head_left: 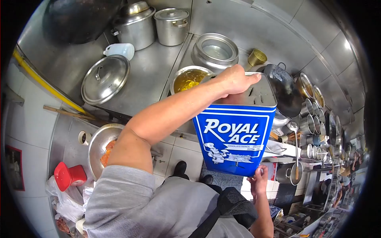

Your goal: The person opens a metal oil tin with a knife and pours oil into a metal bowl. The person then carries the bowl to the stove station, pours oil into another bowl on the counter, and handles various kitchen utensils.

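A large blue oil tin (234,139), labelled Royal Ace, is held up in front of me with its metal top tilted toward the stove. My left hand (235,80) is closed at the tin's top. At the bottom corner, my right hand (259,180) grips the tin from below. Just beyond my left forearm stands a metal pot (174,84) with yellow oil in it, partly hidden by the arm and the tin. Whether oil is flowing from the tin cannot be seen.
Behind are a wide-rimmed metal pot (217,51), a small gold-coloured can (257,58) and a dark wok (282,91). To the left lie a round lid (106,79) and a plastic jug (120,50). A metal bowl (96,148) of orange food sits beside my left arm.
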